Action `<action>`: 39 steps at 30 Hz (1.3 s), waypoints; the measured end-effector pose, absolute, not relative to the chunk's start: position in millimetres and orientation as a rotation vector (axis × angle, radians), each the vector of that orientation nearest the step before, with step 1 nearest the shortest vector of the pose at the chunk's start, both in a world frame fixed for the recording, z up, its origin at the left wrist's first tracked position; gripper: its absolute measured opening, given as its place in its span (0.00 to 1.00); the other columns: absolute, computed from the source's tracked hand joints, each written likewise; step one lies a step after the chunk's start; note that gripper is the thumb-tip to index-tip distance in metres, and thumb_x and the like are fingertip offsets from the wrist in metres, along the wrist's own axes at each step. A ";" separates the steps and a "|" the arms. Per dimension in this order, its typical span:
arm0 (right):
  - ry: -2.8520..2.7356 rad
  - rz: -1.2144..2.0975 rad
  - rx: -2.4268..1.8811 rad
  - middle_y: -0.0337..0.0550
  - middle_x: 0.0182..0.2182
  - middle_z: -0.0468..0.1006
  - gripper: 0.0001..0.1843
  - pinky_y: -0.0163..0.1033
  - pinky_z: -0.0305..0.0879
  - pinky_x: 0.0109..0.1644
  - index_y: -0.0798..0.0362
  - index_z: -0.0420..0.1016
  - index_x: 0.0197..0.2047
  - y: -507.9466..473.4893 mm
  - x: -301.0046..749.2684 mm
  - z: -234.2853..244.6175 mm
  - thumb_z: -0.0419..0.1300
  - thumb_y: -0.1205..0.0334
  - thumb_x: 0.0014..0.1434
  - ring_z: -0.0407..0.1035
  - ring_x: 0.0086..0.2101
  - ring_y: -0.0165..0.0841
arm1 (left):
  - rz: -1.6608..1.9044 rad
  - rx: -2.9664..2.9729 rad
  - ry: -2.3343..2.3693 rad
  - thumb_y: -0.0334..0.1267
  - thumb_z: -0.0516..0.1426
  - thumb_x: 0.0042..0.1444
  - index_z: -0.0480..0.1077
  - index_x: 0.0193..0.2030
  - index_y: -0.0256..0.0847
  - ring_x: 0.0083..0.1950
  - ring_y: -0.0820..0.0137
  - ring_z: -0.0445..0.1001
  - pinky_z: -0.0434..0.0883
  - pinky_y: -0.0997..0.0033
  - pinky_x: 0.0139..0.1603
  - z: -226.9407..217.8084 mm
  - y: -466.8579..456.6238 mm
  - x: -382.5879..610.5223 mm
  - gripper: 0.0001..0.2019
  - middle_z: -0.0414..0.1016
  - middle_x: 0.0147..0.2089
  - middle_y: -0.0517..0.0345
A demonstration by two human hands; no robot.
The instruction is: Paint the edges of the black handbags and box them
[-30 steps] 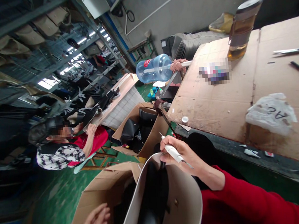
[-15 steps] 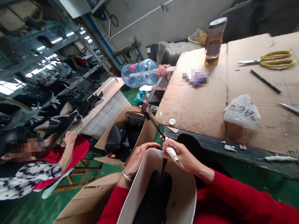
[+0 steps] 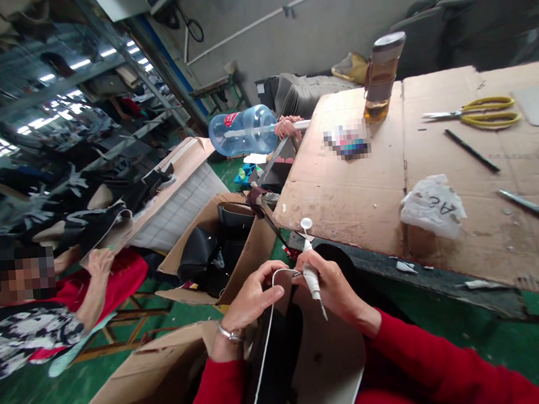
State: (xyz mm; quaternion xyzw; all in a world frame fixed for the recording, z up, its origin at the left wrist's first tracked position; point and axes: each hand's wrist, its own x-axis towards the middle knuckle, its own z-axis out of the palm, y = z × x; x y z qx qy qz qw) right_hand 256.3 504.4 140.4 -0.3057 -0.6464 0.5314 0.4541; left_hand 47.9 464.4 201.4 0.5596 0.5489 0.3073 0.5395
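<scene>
The head view showed the panel [image 3: 335, 352] nearest, bent round, its pale inside exposed with a black part within; its long axis ran away from the person's body, and its curved end pointed forward, between the two hands. The left hand [image 3: 253, 300], a bracelet [image 3: 232, 334] at its wrist, was closed narrowly on the left of that curved rim, with the thumb laid across the edge. The right hand [image 3: 334, 284] was wrapped around the white grip of the tool [image 3: 312, 281], just at the right of the rim. The tool's long axis stood nearly upright in view, leaning slightly: its far end pointed forward, toward the small cap [image 3: 306, 223] on the table [image 3: 339, 206], and its thin metal near end pointed back over the panel. Whether the far tip touched anything could not be told. An open carton [image 3: 138, 377] stood left of the panel. Beyond the hands, a second carton [image 3: 257, 256] held black pieces [image 3: 199, 248]. At the left, a co-worker in a patterned sleeve [image 3: 58, 327] gripped another piece. On the table lay a crumpled bag [image 3: 430, 202], a black stick [image 3: 471, 150] and yellow-handled scissors [image 3: 489, 113]; a cup [image 3: 383, 78] stood farther back. A blue jug [image 3: 243, 131] lay sideways past the table's edge, before the grey wall [image 3: 325, 29].
</scene>
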 end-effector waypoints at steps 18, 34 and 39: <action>-1.771 1.071 -0.713 0.38 0.32 0.75 0.04 0.33 0.63 0.33 0.51 0.71 0.44 512.9 265.9 147.4 0.61 0.60 0.69 0.66 0.27 0.29 | 0.738 1.182 1.444 0.46 0.67 0.54 0.85 0.43 0.37 0.44 0.56 0.79 0.71 0.64 0.48 199.3 478.5 88.1 0.16 0.85 0.40 0.51; -1.502 0.966 -0.989 0.45 0.39 0.84 0.12 0.40 0.72 0.39 0.49 0.84 0.45 593.8 322.1 159.5 0.67 0.50 0.66 0.77 0.37 0.39 | 0.996 0.926 1.591 0.44 0.68 0.50 0.83 0.33 0.39 0.33 0.65 0.75 0.68 0.70 0.36 166.8 523.7 100.2 0.10 0.82 0.31 0.56; -1.444 1.075 -1.046 0.42 0.34 0.82 0.15 0.36 0.70 0.33 0.52 0.80 0.41 594.2 311.2 147.7 0.70 0.48 0.63 0.75 0.32 0.36 | 1.011 0.944 1.576 0.45 0.70 0.48 0.82 0.33 0.37 0.35 0.64 0.75 0.68 0.69 0.38 161.6 539.2 106.8 0.12 0.82 0.32 0.55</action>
